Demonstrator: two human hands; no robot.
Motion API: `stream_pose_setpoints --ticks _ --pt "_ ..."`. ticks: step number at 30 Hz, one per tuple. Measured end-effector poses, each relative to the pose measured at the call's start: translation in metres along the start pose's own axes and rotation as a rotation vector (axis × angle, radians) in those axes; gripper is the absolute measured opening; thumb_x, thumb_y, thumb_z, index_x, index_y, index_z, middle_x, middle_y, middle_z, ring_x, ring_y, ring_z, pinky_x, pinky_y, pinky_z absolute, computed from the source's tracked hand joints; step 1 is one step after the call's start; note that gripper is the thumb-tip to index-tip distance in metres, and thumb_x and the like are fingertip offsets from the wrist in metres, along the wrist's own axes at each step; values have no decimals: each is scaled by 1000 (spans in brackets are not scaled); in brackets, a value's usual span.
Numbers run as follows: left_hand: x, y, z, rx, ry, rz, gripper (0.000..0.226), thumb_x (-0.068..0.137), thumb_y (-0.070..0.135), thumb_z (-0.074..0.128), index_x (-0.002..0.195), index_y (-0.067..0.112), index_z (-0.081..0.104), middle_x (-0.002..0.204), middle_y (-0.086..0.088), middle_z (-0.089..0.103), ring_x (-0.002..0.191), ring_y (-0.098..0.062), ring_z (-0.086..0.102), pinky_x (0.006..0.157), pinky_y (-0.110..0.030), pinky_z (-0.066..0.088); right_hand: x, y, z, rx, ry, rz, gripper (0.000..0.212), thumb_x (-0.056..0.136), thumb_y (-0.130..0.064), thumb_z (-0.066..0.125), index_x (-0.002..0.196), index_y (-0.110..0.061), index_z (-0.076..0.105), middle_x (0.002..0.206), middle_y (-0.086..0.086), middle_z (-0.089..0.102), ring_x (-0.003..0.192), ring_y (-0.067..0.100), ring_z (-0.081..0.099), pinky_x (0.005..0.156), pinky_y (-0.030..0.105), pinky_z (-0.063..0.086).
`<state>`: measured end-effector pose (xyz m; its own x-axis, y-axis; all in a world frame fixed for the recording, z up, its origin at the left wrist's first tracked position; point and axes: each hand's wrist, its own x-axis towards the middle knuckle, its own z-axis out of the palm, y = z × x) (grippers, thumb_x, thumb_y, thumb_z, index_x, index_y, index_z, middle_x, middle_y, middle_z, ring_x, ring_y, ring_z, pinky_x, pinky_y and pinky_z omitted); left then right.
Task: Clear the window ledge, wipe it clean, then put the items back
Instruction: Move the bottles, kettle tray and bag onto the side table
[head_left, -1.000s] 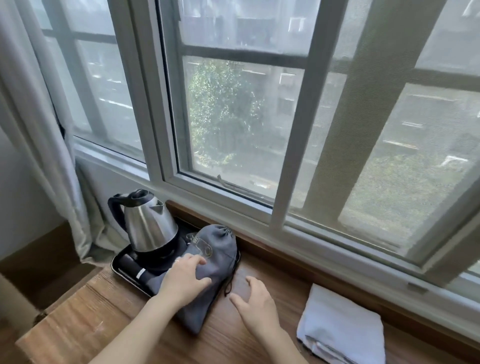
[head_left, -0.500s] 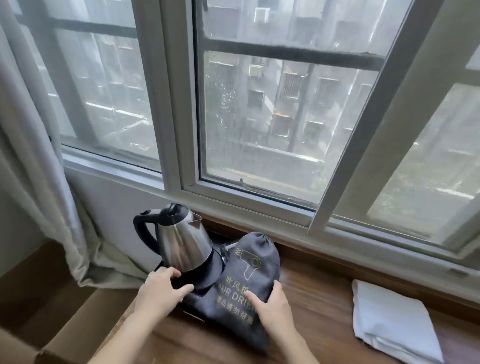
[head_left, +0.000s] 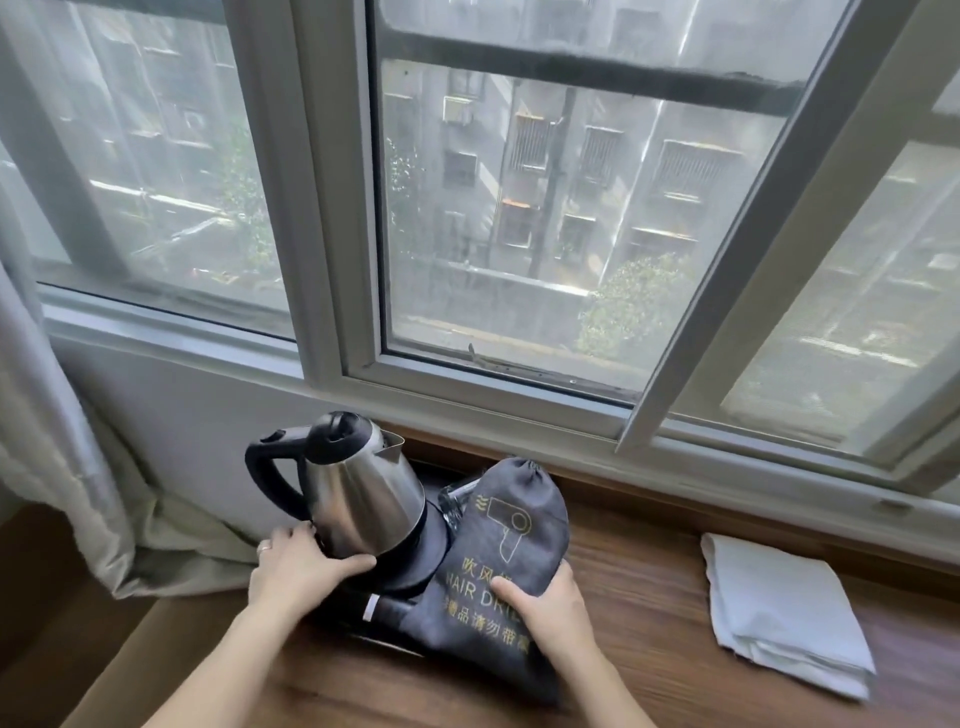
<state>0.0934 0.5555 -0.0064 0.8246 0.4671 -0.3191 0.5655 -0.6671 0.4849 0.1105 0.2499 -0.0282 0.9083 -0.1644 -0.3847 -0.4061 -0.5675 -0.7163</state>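
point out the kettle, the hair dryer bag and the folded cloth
kettle (head_left: 363, 493), head view, on its steel body
hair dryer bag (head_left: 511, 525), head view, on the printed dryer drawing
cloth (head_left: 779, 603), head view, middle of its top fold

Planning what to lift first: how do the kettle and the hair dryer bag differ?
The kettle is shiny rigid steel standing upright on its base; the hair dryer bag is soft dark grey cloth lying down. The left hand touches the kettle's bottom; the right hand rests on the bag. Both sit on the black tray.
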Motion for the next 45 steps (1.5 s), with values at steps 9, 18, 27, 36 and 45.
stream_pose_setpoints --ticks 9,18,27,36,45 --pt "24 -9 -1 -134 -157 30 100 40 78 79 119 20 60 124 -2 65 122 -26 54 98 -33 40 -5 -17 4 -69 36 68 129 43 -87 61 146 -12 36 139 14 50 132 34 41 112 42 32" --pt "36 -8 7 -231 -208 6 109 22 74 83 115 20 62 118 -8 64 121 -31 52 103 -37 40 0 -17 9 48 57 124 118 55 -68 83 147 -13 34 140 14 45 135 32 36 114 43 30" --pt "61 -32 35 -386 -265 -7 95 15 69 90 98 26 70 104 1 71 108 -19 62 100 -41 49 0 -8 11 150 135 109 112 49 -61 87 143 -18 43 133 11 50 131 30 41 111 44 35" --pt "56 -24 35 -366 -227 26 93 16 71 89 95 25 72 99 0 72 104 -17 63 97 -40 51 -6 -4 5 188 176 65 122 39 -71 80 142 -18 44 134 10 51 130 30 40 111 46 35" --pt "20 12 22 -442 -231 144 90 23 60 94 99 20 69 98 3 72 101 -13 64 91 -33 52 -25 0 -28 217 213 49 127 35 -76 74 143 -18 42 135 9 50 132 30 39 111 46 36"
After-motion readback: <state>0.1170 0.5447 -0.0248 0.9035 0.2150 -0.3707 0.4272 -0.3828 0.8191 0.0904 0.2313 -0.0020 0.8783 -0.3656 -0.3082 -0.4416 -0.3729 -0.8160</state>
